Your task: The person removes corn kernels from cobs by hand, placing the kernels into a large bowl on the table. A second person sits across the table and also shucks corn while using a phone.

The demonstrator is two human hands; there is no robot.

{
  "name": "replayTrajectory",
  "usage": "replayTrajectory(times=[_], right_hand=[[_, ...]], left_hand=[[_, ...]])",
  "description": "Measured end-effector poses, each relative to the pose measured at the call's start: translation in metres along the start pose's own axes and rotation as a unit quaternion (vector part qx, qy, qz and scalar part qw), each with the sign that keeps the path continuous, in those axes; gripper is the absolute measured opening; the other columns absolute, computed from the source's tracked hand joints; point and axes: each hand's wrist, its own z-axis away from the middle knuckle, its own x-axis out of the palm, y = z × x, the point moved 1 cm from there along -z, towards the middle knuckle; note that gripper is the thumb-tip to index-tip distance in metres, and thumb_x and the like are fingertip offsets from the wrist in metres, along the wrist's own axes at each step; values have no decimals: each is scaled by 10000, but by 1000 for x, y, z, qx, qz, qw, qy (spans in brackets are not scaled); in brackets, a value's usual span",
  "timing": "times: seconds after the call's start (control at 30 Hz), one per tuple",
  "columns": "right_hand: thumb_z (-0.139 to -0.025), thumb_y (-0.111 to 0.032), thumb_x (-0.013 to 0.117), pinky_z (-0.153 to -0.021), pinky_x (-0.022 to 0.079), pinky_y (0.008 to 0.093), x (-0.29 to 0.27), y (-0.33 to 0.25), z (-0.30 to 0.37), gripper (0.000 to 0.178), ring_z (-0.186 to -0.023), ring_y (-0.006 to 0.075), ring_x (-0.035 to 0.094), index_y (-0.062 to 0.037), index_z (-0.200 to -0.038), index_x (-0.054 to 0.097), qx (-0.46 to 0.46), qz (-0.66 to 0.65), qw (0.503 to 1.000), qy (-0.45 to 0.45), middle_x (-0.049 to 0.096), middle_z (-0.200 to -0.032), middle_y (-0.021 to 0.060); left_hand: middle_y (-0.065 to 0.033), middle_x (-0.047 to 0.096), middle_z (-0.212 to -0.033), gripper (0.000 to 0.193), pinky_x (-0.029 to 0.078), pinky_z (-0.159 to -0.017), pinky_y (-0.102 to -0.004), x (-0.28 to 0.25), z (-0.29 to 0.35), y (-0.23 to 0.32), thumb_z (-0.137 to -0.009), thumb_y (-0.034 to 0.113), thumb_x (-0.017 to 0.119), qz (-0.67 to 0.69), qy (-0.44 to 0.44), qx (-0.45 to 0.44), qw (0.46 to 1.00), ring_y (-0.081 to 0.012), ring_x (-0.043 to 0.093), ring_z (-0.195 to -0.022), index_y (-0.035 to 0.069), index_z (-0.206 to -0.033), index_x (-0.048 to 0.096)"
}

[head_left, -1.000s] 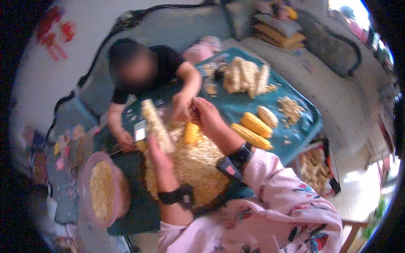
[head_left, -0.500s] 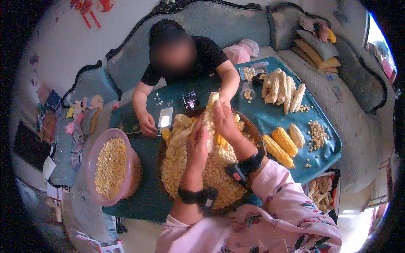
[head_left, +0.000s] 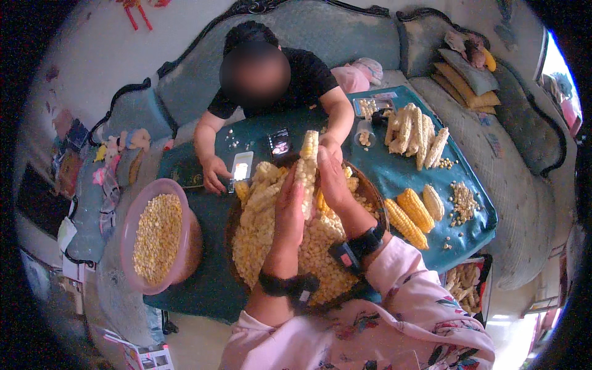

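Note:
Between my two palms stands a pale yellow corn cob (head_left: 310,145), tilted upward over a round basket (head_left: 385,213) heaped with loose kernels (head_left: 327,265) and cobs. My left hand (head_left: 292,203) lies along the cob's left side, fingers long and together. From the other side my right hand (head_left: 333,182) presses on it near the upper end. Rows of kernels still show at the cob's tip; its lower part is hidden by my hands. Pale cobs (head_left: 262,194) lie in the basket just left of my left hand.
A pink basin (head_left: 127,237) of kernels stands left. Yellow corn cobs (head_left: 406,223), a kernel pile (head_left: 464,203) and stacked bare cobs (head_left: 410,132) lie right on the green-covered table (head_left: 431,246). Across sits a person (head_left: 302,77), one hand by a phone (head_left: 242,165).
My hands have shifted slightly against each other around the cob, and its tip sits a little lower. The person's hand across the table has moved slightly at the phone.

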Motion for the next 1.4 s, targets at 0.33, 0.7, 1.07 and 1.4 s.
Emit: replayTrajectory(times=[0.33, 0.7, 1.07, 1.4], right_hand=[[-903, -191, 408, -713, 390, 210, 2, -7, 2, 279, -820, 85, 457, -33, -1129, 450, -17, 41, 997, -64, 507, -905, 7], [-907, -219, 384, -626, 389, 222, 0, -10, 1, 250, -722, 87, 436, -36, -1062, 455, 4, 16, 999, -45, 480, -801, 0], [-916, -239, 348, -617, 380, 255, 2, -8, 3, 258, -682, 96, 421, -19, -915, 483, -107, 92, 990, -14, 469, -730, 15], [-916, -385, 221, -629, 414, 224, -16, -5, -7, 498, -713, 105, 529, -19, -862, 556, -16, 18, 997, 71, 573, -780, 49]], left_hand=[[-39, 507, -988, 445, 427, -588, -242, -13, -1, -14, -871, 332, 378, 117, 23, -137, 983, -118, 508, -779, 60, -1223, 388], [-113, 528, -1062, 439, 444, -750, -272, -5, -3, 4, -869, 251, 428, -27, 40, 23, 999, -198, 541, -907, 33, -1246, 371], [-154, 419, -1235, 437, 353, -896, -281, 4, 3, 8, -878, 195, 409, -73, 1, 50, 996, -202, 434, -1094, -8, -1259, 341], [-157, 502, -1159, 386, 382, -866, -296, 12, 9, 14, -849, 134, 460, -280, -42, 97, 954, -216, 495, -1056, 10, -1212, 416]])
